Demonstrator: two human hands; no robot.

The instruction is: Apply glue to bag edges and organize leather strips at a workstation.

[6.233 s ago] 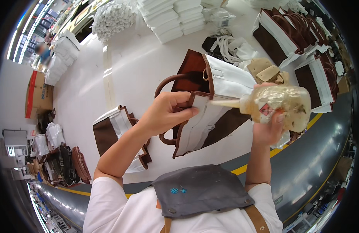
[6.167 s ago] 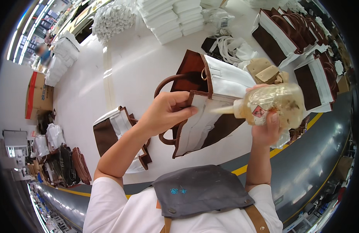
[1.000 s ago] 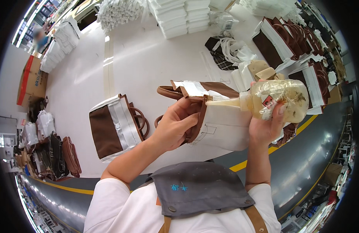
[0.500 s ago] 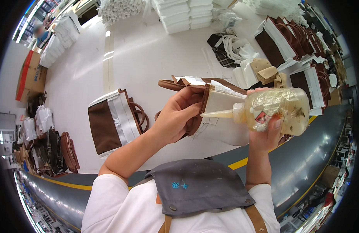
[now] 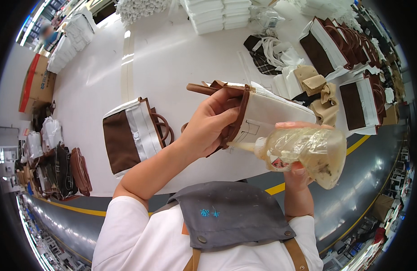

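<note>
My left hand (image 5: pixel 213 122) grips the brown-trimmed edge of a white and brown fabric bag (image 5: pixel 276 111), its fingers curled inside the rim. A brown handle sticks out to the left. My right hand (image 5: pixel 297 178) is wrapped round a translucent yellowish squeeze bottle (image 5: pixel 326 153), tilted sideways, with a red label on it. The bottle's long pale nozzle points left, its tip at the bag's brown edge just below my left fingers; whether it touches is unclear. A second white and brown bag (image 5: pixel 120 141) lies on the white table (image 5: pixel 168 54) at left.
Several similar bags (image 5: pixel 320 49) stand at right, beside beige pieces (image 5: pixel 309 77), white straps and plaid cloth (image 5: pixel 262 63). White fabric stacks (image 5: pixel 204 16) line the back. A cardboard box (image 5: pixel 37 83) and piled bags (image 5: pixel 80 171) are at left. A person (image 5: pixel 49 39) is far off at upper left.
Since 6.2 seconds ago, the bag has been turned over. In the last second, my left hand with the bag rose slightly, while the bottle and nozzle came down lower along the brown edge.
</note>
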